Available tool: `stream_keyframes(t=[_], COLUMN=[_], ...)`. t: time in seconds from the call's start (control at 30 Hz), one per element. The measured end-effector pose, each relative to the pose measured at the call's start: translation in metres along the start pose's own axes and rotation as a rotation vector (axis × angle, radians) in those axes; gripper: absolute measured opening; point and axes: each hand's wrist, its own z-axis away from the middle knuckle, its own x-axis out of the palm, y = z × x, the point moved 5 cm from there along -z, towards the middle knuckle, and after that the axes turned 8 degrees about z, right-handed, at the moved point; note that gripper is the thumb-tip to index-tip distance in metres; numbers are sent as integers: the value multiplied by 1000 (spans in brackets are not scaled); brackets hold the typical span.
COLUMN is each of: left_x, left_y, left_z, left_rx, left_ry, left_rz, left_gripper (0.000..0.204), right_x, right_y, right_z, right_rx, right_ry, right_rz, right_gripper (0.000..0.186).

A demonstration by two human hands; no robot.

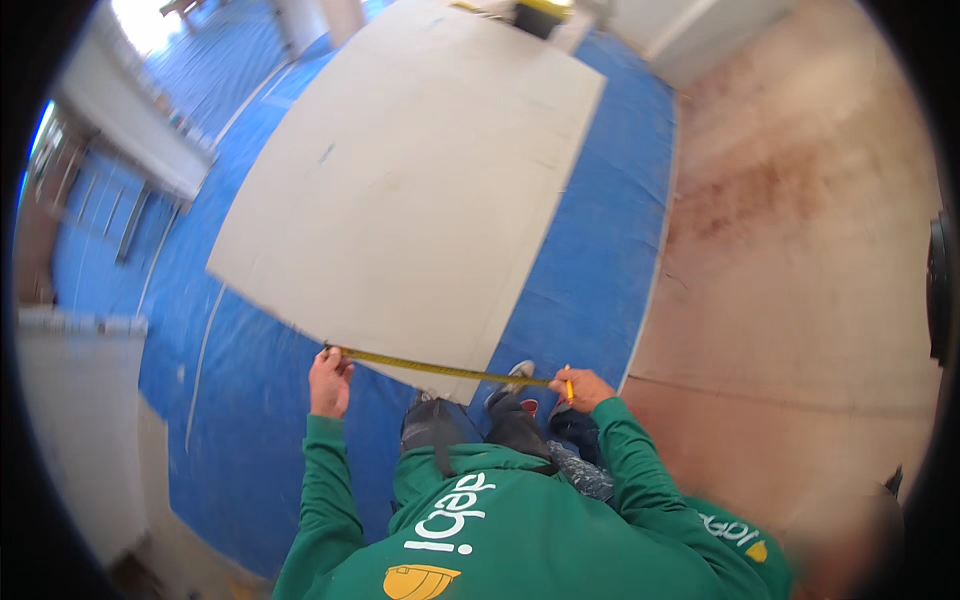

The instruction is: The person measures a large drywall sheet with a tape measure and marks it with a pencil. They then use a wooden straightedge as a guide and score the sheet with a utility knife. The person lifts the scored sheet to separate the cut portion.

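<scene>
A large off-white board (400, 190), probably plasterboard, lies in front of me. A yellow tape measure (440, 367) is stretched across its near edge and runs past the near right corner. My left hand (331, 382) pinches the tape's end at the left part of that edge. My right hand (585, 388) grips the tape to the right of the board, over the blue floor. A thin yellow-orange stick (569, 386), like a pencil, also shows at the right fingers. I cannot make out the tape's case.
Blue sheeting (600, 200) covers the floor around the board. A reddish-stained, plastered wall (790, 260) rises on the right. Another person's green garment (740, 535) is close at the lower right, partly blurred. A black and yellow container (540, 15) stands beyond the board. Pale wall sections (75, 420) stand left.
</scene>
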Motion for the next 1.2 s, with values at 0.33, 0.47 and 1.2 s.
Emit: stream_keyframes(t=[0.33, 0.47, 1.2], left_x=[-125, -147, -121], left_y=[5, 55, -57], left_z=[140, 156, 136], left_rx=[69, 168, 249], left_ry=[428, 639, 1040], left_rz=[-247, -358, -351], left_gripper=[31, 30, 31], right_x=[-105, -115, -171], right_y=[-163, -251, -312], right_z=[-52, -114, -261], right_rx=[-217, -432, -832], right_ry=[-106, -59, -100], right_rz=[479, 575, 811], right_gripper=[29, 28, 27])
